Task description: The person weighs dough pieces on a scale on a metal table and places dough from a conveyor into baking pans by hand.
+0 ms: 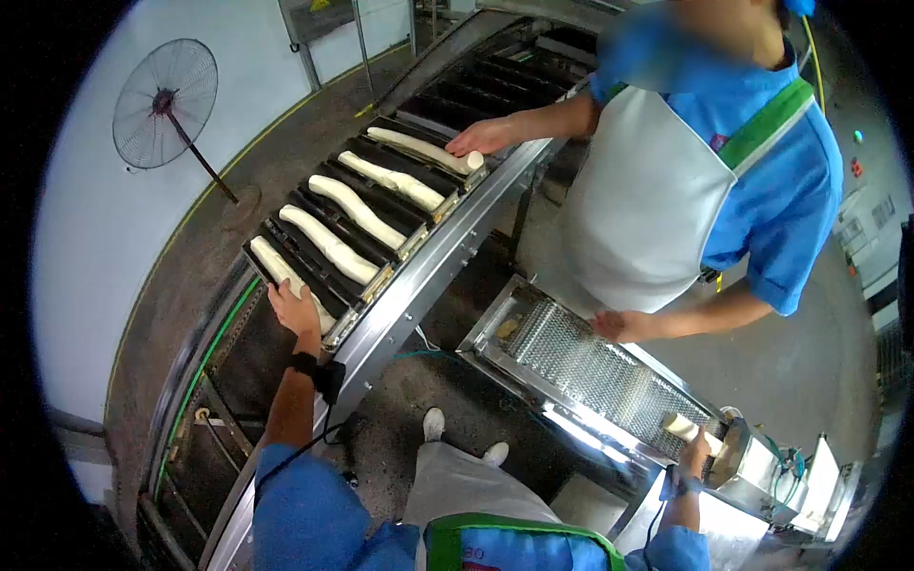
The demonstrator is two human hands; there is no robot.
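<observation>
My left hand (297,310) lies over the lower part of a long, pale peeled root (270,259), fingers curled round it, at the near end of a slatted conveyor. In my right hand (698,453) is a short pale root piece (679,425), above the metal mesh belt at the lower right. More long roots rest in the dark conveyor slots, among them a slightly curved root (328,245) beside the one under my left hand. The undersides of both my hands are hidden.
Across from me stands a person in a white apron (633,200). One of that person's hands (481,137) is at the farthest root, the other (624,326) above the mesh belt (581,362). A metal rail (447,247) edges the slatted conveyor. A fan (165,100) stands by the wall.
</observation>
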